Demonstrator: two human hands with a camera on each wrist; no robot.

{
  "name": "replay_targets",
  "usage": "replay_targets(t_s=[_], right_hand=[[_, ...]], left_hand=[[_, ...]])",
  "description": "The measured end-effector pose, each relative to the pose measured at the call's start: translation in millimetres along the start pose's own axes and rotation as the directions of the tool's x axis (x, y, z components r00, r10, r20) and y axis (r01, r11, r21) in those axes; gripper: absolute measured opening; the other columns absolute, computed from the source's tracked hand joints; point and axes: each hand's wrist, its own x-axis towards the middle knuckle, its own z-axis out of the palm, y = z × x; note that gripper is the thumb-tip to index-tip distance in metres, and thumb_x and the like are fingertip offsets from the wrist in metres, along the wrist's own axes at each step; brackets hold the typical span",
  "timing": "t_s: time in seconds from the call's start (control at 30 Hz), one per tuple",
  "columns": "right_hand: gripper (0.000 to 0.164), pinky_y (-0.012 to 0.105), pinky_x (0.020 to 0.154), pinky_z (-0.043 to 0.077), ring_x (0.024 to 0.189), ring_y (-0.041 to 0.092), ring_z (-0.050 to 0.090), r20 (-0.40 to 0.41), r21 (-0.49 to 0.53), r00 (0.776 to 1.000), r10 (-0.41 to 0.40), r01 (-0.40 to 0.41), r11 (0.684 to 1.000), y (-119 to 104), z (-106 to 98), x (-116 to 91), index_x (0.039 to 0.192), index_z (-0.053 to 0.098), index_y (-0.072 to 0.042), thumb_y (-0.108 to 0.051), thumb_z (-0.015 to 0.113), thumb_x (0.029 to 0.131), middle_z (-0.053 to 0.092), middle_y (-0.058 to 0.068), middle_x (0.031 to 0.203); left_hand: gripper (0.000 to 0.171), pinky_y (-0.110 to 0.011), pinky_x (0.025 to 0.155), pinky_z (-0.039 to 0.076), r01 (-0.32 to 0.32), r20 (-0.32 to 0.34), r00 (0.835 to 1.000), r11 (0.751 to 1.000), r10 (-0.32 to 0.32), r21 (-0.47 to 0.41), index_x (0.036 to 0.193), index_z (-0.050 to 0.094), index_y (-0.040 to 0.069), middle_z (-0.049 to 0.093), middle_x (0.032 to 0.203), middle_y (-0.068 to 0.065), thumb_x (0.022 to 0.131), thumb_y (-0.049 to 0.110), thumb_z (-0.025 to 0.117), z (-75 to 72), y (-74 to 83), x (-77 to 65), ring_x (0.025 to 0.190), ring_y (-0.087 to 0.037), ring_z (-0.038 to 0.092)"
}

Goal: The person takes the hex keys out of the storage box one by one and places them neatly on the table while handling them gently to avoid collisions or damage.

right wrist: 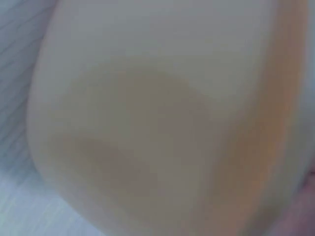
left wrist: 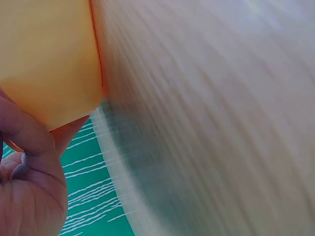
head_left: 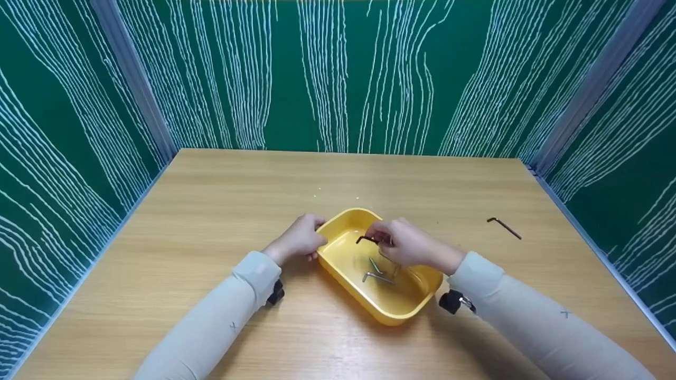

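Note:
A yellow plastic bin (head_left: 344, 254) sits at the middle of the table, turned at an angle. My left hand (head_left: 303, 235) grips its left end, thumb over the rim and fingers outside; the left wrist view shows the curled fingers (left wrist: 29, 128) against the bin's outer wall (left wrist: 49, 54). Inside the bin's far right side, my right hand (head_left: 405, 244) pinches a dark reddish hex key (head_left: 363, 239), its short bent end pointing left. Below it in the bin lie a silver hex key (head_left: 379, 277) and a small greenish piece (head_left: 375, 265). The right wrist view is blurred, mostly bin wall (right wrist: 147, 113).
Another hex key (head_left: 505, 228) lies on the wooden table (head_left: 237, 195) to the right of the bin. Green panels (head_left: 290, 74) with white wavy lines enclose the table at the back and both sides. Tiny pale specks dot the table behind the bin.

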Motion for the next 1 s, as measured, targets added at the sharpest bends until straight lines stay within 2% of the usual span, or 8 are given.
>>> replay_targets(t_s=[0.27,0.6,0.83,1.0], right_hand=[[0.031,0.030,0.073,0.056,0.081,0.016,0.061,-0.058,-0.035,0.998,-0.005,0.003,0.999,-2,-11,-3,0.108,0.069,-0.004,0.008,0.053,0.084,0.070,0.004,0.092],[0.030,0.028,0.070,0.057,0.078,0.019,0.059,-0.091,-0.036,0.990,0.108,-0.112,0.993,2,-24,-8,0.111,0.070,-0.008,0.005,0.055,0.088,0.068,0.004,0.095],[0.030,0.027,0.062,0.052,0.074,0.021,0.057,-0.142,-0.028,0.985,0.102,-0.107,0.994,11,-31,-11,0.108,0.071,-0.007,0.006,0.054,0.087,0.069,0.007,0.093],[0.029,0.026,0.062,0.053,0.073,0.021,0.057,-0.165,-0.016,0.978,0.125,-0.129,0.991,17,-37,-14,0.108,0.071,-0.005,0.007,0.055,0.087,0.069,0.009,0.093]], left_hand=[[0.041,-0.024,0.037,0.049,-0.001,0.000,1.000,1.000,0.001,-0.004,0.119,0.064,0.002,0.068,0.087,-0.024,0.081,-0.002,0.049,0.4,0.6,0.1,0.040,-0.011,0.052],[0.040,-0.024,0.037,0.049,-0.005,-0.003,1.000,1.000,0.005,-0.018,0.118,0.064,0.002,0.068,0.088,-0.025,0.080,-0.003,0.049,0.9,0.0,0.3,0.040,-0.011,0.052],[0.040,-0.024,0.037,0.049,-0.014,0.002,1.000,1.000,0.015,-0.014,0.116,0.065,0.001,0.068,0.082,-0.026,0.080,-0.003,0.047,1.1,0.1,0.0,0.038,-0.011,0.051],[0.039,-0.024,0.037,0.049,-0.010,-0.003,1.000,1.000,0.010,-0.010,0.115,0.064,0.000,0.068,0.082,-0.023,0.080,-0.003,0.048,1.7,0.2,0.4,0.039,-0.011,0.051]])
